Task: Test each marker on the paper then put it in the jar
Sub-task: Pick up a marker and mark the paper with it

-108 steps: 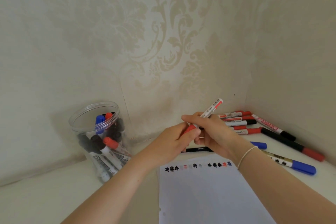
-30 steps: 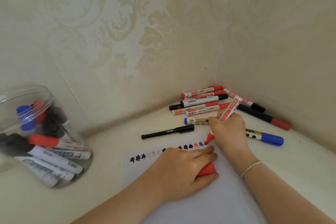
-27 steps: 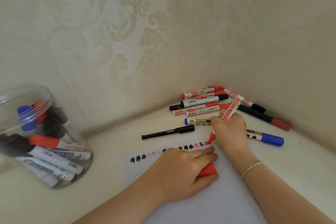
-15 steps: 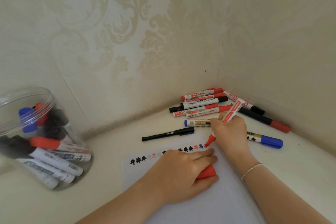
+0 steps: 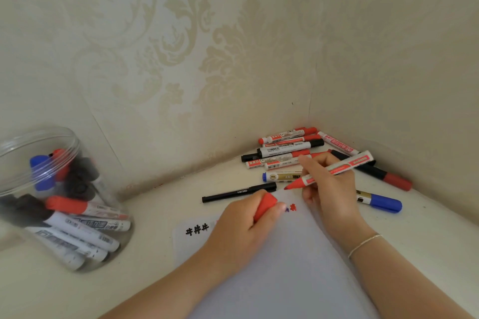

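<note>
My right hand [image 5: 329,184] pinches the uncapped red marker [image 5: 337,168], its tip just above the paper [image 5: 285,267]. My left hand [image 5: 246,230] grips its red cap [image 5: 264,206] over the paper. Left of the paper stands the jar [image 5: 51,199]; beyond it lie one black pen [image 5: 238,192] and a heap of markers [image 5: 285,153], too overlapped to count.

I can't read the marks on the paper [image 5: 298,267] under my left hand [image 5: 241,228]. Jar [image 5: 39,142] cut off at frame's left edge, rim blurred. Labels on the marker pile [image 5: 282,153] too small to read.
</note>
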`<control>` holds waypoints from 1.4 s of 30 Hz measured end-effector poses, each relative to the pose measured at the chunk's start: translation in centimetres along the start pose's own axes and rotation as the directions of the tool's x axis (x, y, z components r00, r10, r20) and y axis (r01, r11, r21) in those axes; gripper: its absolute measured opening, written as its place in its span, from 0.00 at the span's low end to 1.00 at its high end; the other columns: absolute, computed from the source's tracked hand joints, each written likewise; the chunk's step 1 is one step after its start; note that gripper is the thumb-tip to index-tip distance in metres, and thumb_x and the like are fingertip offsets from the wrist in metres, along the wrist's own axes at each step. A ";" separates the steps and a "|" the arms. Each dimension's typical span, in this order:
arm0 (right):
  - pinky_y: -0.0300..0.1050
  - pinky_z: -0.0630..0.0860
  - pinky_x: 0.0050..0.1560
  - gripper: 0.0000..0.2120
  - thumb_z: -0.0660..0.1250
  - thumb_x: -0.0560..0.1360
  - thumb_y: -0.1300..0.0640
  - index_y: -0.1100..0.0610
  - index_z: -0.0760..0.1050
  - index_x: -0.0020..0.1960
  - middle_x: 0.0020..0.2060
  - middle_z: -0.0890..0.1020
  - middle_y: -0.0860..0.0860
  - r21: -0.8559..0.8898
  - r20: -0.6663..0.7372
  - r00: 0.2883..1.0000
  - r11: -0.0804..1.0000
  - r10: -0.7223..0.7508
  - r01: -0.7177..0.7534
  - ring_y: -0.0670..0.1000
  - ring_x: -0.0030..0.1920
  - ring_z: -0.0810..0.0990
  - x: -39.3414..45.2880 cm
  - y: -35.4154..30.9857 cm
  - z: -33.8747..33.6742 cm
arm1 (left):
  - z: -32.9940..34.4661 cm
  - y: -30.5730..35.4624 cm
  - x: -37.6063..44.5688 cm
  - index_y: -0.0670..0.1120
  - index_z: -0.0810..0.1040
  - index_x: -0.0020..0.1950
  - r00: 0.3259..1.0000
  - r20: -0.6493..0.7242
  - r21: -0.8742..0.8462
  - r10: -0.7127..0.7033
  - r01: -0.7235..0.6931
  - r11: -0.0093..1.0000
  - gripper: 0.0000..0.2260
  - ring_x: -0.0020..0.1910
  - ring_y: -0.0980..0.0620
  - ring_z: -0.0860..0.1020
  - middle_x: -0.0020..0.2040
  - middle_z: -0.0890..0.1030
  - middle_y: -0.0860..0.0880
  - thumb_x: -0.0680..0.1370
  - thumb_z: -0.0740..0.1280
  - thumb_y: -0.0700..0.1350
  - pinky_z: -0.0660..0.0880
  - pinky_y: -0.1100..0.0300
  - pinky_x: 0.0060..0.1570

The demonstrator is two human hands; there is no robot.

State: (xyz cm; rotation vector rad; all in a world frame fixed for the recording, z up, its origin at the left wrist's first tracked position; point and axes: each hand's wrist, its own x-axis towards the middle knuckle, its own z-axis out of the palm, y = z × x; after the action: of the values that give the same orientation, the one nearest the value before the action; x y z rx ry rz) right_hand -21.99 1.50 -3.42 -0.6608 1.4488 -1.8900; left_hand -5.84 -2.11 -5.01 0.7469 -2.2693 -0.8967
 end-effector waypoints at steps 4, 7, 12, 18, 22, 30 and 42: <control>0.40 0.66 0.21 0.12 0.68 0.75 0.59 0.58 0.71 0.34 0.25 0.75 0.54 0.254 0.080 0.995 0.964 0.060 -0.078 0.49 0.20 0.68 -0.1 -0.3 0.1 | -0.2 0.0 0.4 0.54 0.66 0.33 0.993 0.058 -0.095 -0.105 0.110 0.989 0.16 0.27 0.60 0.65 0.26 0.68 0.58 0.80 0.62 0.52 0.61 0.66 0.31; 0.38 0.66 0.20 0.13 0.67 0.75 0.59 0.60 0.70 0.33 0.23 0.73 0.54 0.251 0.142 0.988 0.963 0.062 -0.097 0.49 0.19 0.67 -0.2 -0.2 0.2 | -0.1 -0.5 0.6 0.48 0.66 0.35 0.992 0.081 -0.065 -0.099 0.104 0.992 0.16 0.28 0.58 0.63 0.28 0.65 0.56 0.79 0.63 0.54 0.60 0.63 0.32; 0.40 0.62 0.21 0.14 0.69 0.74 0.61 0.61 0.68 0.32 0.20 0.72 0.54 0.066 0.168 0.984 0.996 0.053 -0.065 0.50 0.18 0.65 -0.6 0.1 0.7 | 0.0 -0.7 0.7 0.45 0.71 0.40 0.992 0.113 -0.009 -0.059 0.061 0.998 0.19 0.29 0.58 0.64 0.29 0.66 0.57 0.78 0.61 0.60 0.60 0.63 0.32; 0.37 0.62 0.21 0.13 0.72 0.71 0.63 0.61 0.69 0.32 0.25 0.74 0.58 -0.105 0.273 0.961 0.994 0.037 -0.009 0.50 0.18 0.65 -0.8 0.1 1.2 | 0.2 -1.1 0.7 0.53 0.72 0.40 0.989 0.143 0.043 -0.046 0.040 0.998 0.13 0.30 0.58 0.68 0.30 0.72 0.60 0.77 0.59 0.61 0.62 0.64 0.32; 0.39 0.65 0.21 0.15 0.71 0.70 0.56 0.64 0.73 0.31 0.28 0.76 0.60 -0.035 0.394 0.914 0.995 0.099 -0.093 0.51 0.21 0.67 -1.1 -0.6 1.1 | 0.2 -0.9 0.6 0.53 0.75 0.52 0.987 0.151 -0.033 -0.054 0.060 0.998 0.18 0.39 0.54 0.77 0.43 0.81 0.54 0.75 0.57 0.65 0.74 0.50 0.45; 0.39 0.63 0.23 0.10 0.66 0.77 0.58 0.62 0.70 0.40 0.27 0.72 0.60 -0.038 0.274 0.960 0.998 0.061 -0.053 0.52 0.20 0.65 -1.6 -0.8 2.2 | -0.8 0.5 0.3 0.49 0.77 0.44 1.000 -0.018 -0.204 -0.025 0.021 0.979 0.13 0.32 0.61 0.71 0.31 0.76 0.60 0.81 0.57 0.53 0.67 0.67 0.37; 0.40 0.66 0.18 0.12 0.68 0.73 0.66 0.59 0.64 0.45 0.25 0.73 0.56 -0.090 -0.031 0.993 0.989 -0.117 0.113 0.51 0.18 0.69 -2.6 -0.6 3.7 | -0.6 0.6 0.4 0.48 0.76 0.36 0.979 -0.162 -0.130 -0.124 0.104 0.986 0.15 0.25 0.60 0.67 0.22 0.69 0.60 0.80 0.60 0.49 0.62 0.69 0.30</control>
State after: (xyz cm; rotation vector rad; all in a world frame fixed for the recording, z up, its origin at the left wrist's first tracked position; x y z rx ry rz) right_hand -17.67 1.22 -1.90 -0.7700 1.5548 -1.9433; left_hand -5.82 -2.28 -4.08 0.8717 -2.0220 -0.9751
